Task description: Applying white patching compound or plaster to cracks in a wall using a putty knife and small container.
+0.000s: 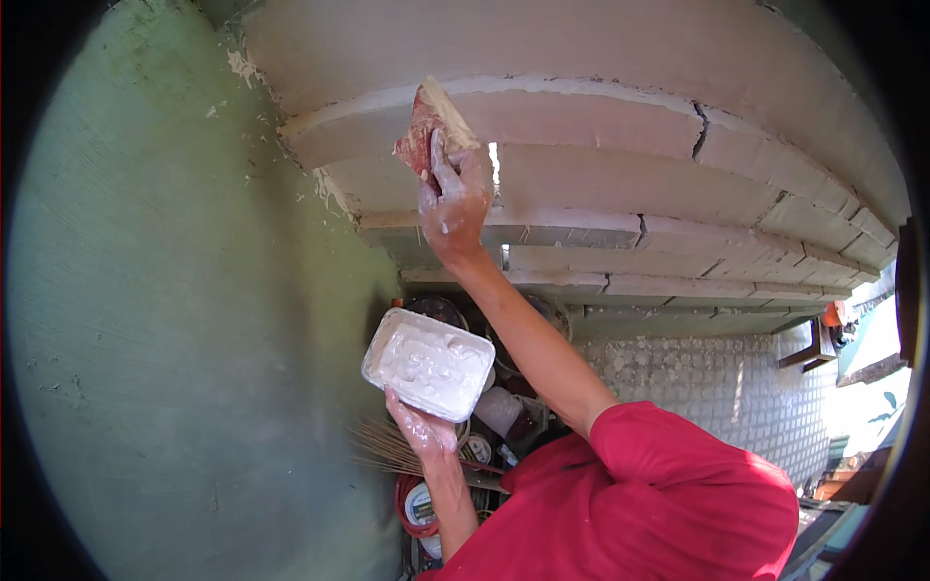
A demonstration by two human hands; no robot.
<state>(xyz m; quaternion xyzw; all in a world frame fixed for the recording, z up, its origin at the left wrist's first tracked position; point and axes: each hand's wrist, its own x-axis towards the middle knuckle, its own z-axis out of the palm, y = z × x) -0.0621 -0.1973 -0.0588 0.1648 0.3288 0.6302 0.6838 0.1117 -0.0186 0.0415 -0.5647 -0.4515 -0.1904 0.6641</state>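
My left hand (423,428) holds up a white rectangular tub (369,358) from its near edge. White paste (426,360), thick and lumpy, lies inside it. My right hand (457,201) is raised well above the tub, closed round a red putty spreader (417,137) smeared with cream paste. The spreader is in front of the pale stepped surface (581,121); whether it touches that surface I cannot tell. White smears cover the fingers of both hands.
A green wall (174,320) runs along the left. Dark cracks (700,131) cross the stepped ledges. Below are thin sticks (378,445), a white-lidded can (419,505) and other containers. Patterned tiles (688,387) and a wooden bench (814,349) are at the right.
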